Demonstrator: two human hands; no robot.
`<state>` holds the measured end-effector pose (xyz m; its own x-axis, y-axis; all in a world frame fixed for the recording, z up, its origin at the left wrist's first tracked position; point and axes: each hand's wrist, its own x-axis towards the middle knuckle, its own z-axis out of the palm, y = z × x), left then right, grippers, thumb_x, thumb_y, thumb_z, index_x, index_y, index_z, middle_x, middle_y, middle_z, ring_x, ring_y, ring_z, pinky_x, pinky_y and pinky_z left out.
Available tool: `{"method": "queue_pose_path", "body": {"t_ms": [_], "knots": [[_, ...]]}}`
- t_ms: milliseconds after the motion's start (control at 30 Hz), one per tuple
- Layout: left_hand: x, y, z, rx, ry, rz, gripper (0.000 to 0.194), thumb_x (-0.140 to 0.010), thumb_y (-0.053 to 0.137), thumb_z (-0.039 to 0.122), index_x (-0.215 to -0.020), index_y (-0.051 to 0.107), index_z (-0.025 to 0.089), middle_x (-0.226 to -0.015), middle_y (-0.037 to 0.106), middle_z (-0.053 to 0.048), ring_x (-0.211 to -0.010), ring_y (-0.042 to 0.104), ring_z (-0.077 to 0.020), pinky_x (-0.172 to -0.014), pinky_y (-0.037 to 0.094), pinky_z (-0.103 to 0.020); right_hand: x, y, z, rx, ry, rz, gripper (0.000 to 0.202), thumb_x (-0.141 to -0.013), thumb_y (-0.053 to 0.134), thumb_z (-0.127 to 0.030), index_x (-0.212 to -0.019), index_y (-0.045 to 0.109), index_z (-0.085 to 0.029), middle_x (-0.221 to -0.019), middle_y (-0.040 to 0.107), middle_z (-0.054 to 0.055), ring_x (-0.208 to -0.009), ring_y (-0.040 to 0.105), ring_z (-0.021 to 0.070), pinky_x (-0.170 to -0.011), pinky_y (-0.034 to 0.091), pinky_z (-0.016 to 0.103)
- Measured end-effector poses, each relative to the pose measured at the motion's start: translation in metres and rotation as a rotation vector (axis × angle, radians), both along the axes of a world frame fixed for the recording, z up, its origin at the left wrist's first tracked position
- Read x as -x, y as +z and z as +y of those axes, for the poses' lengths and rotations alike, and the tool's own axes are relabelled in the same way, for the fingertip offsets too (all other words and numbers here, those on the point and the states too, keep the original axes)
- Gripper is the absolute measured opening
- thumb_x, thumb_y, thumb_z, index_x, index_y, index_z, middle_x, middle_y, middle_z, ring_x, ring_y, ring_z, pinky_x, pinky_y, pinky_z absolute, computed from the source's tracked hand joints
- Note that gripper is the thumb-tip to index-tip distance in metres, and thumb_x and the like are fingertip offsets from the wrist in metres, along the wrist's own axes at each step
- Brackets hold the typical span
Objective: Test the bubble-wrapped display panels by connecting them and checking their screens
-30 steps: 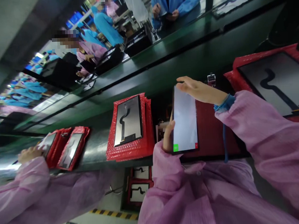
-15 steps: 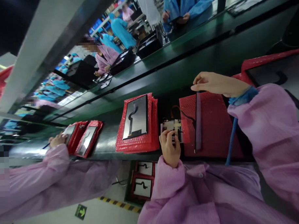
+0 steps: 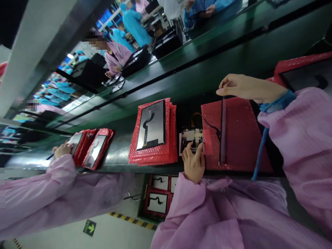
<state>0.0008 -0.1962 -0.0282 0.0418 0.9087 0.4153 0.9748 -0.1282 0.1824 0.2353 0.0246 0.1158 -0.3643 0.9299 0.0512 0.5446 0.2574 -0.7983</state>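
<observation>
My right hand [image 3: 242,88] pinches the far end of a thin display panel [image 3: 222,137], which stands nearly on edge over a red bubble-wrap sheet [image 3: 242,136]. A dark ribbon cable [image 3: 211,125] runs from the panel's left side toward a small circuit board [image 3: 192,136] with yellowish tape. My left hand [image 3: 194,163] rests at the near edge of that board, fingers apart and the tips touching it. Whether the tips press on the cable's connector is too small to tell.
Left of the board lies a stack of red bubble bags [image 3: 153,157] topped by a display panel [image 3: 152,125]. A co-worker's hand [image 3: 62,150] touches more bagged panels further left. A blue coiled cord [image 3: 260,154] hangs from my right wristband. Below the bench stands a bin [image 3: 141,209] of panels.
The fingers of my left hand have spread on the board. The panel in my right hand shows slightly narrower, closer to edge-on. The whole view has shifted a little.
</observation>
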Motion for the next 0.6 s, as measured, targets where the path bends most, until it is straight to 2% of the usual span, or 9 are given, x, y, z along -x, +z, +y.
{"method": "queue_pose_path", "body": {"t_ms": [133, 400, 600], "knots": [[0.0002, 0.0004, -0.0005, 0.013, 0.006, -0.002, 0.041, -0.098, 0.049, 0.019, -0.134, 0.065, 0.029, -0.134, 0.050, -0.014, -0.114, 0.052, -0.0293, -0.100, 0.047, -0.049, -0.0012, 0.0013, -0.0014, -0.018, 0.005, 0.003, 0.037, -0.078, 0.070, -0.061, -0.093, 0.069, -0.028, -0.091, 0.072, 0.004, -0.090, 0.067, 0.0279, -0.086, 0.053, 0.045], [0.0014, 0.0007, -0.0001, 0.021, 0.003, 0.004, 0.041, -0.097, 0.051, 0.019, -0.134, 0.065, 0.029, -0.133, 0.051, -0.014, -0.115, 0.052, -0.0288, -0.101, 0.046, -0.047, -0.0059, -0.0067, 0.0039, -0.036, 0.036, 0.030, 0.041, -0.079, 0.070, -0.064, -0.095, 0.069, -0.027, -0.091, 0.071, 0.003, -0.089, 0.066, 0.0259, -0.084, 0.053, 0.042], [-0.0016, 0.0019, 0.0010, 0.022, 0.026, 0.034, 0.039, -0.097, 0.051, 0.018, -0.132, 0.066, 0.026, -0.133, 0.054, -0.014, -0.117, 0.053, -0.0297, -0.100, 0.047, -0.048, -0.0050, -0.0052, 0.0033, -0.001, 0.026, 0.037, 0.035, -0.082, 0.072, -0.057, -0.093, 0.066, -0.024, -0.093, 0.069, 0.004, -0.090, 0.065, 0.0251, -0.087, 0.052, 0.044]]}}
